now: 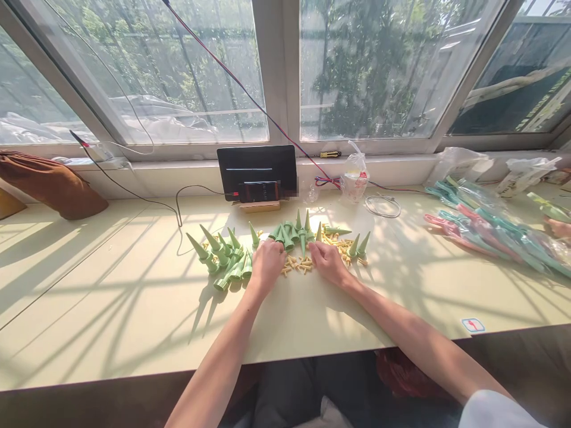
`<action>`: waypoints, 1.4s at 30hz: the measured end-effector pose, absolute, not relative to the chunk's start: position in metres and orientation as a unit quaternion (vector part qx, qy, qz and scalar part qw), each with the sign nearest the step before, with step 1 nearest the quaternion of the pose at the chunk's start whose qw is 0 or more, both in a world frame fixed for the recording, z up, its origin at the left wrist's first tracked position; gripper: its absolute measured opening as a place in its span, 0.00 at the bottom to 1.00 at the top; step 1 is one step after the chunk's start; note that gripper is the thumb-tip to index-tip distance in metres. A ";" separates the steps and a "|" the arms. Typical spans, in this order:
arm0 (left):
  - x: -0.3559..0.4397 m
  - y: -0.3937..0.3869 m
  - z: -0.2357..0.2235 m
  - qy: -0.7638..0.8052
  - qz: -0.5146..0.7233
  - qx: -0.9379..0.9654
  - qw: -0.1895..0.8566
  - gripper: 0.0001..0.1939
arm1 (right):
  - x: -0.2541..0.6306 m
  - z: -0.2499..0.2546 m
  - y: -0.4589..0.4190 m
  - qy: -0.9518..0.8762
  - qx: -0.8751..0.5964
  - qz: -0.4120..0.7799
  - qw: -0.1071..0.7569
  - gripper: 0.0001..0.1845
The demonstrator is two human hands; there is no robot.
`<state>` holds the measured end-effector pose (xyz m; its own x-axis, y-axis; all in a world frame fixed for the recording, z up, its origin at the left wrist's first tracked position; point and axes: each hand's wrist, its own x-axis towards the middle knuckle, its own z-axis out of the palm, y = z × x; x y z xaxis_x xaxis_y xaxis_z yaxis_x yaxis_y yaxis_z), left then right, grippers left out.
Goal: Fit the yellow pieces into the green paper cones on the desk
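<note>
My left hand (269, 260) is closed at the middle of the table, its fingers curled beside several green plastic cones (285, 233). What its fingertips hold, if anything, is hidden. My right hand (328, 260) is closed too, thumb and fingers pinched together. A pale green cone (319, 232) rises just behind its fingers; I cannot tell whether they grip it. Between the hands lie small yellow peg-like pieces (292, 264), with more yellow pieces (339, 242) behind my right hand. A cluster of green cones (232, 264), some upright and some lying, is left of my left hand.
A black tablet (256, 166) and a phone (259, 191) lean by the windowsill. A plastic bag (355, 178) and a coiled cable (382, 205) lie behind. Bagged pink and teal items (495, 229) cover the right side. Another person's hand (559, 227) shows at the right edge.
</note>
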<state>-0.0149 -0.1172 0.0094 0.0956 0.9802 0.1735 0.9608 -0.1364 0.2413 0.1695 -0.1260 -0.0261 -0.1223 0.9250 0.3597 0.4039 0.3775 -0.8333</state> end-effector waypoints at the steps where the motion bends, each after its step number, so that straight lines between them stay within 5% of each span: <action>1: -0.015 -0.117 0.008 0.654 0.145 0.742 0.037 0.08 | 0.169 -0.026 -0.126 -0.691 -0.480 0.286 0.459 0.28; 20: -0.017 -0.111 -0.003 0.635 0.119 0.763 0.034 0.10 | 0.170 -0.027 -0.126 -0.693 -0.474 0.285 0.462 0.27; 28: -0.013 -0.114 0.002 0.608 0.197 0.768 0.048 0.09 | 0.170 -0.025 -0.127 -0.690 -0.477 0.281 0.466 0.27; 36: -0.008 -0.114 0.001 0.547 0.431 0.696 0.172 0.08 | 0.170 -0.027 -0.127 -0.681 -0.479 0.283 0.476 0.24; 42: -0.003 -0.114 -0.001 0.523 0.483 0.631 0.307 0.10 | 0.170 -0.024 -0.129 -0.675 -0.477 0.307 0.472 0.18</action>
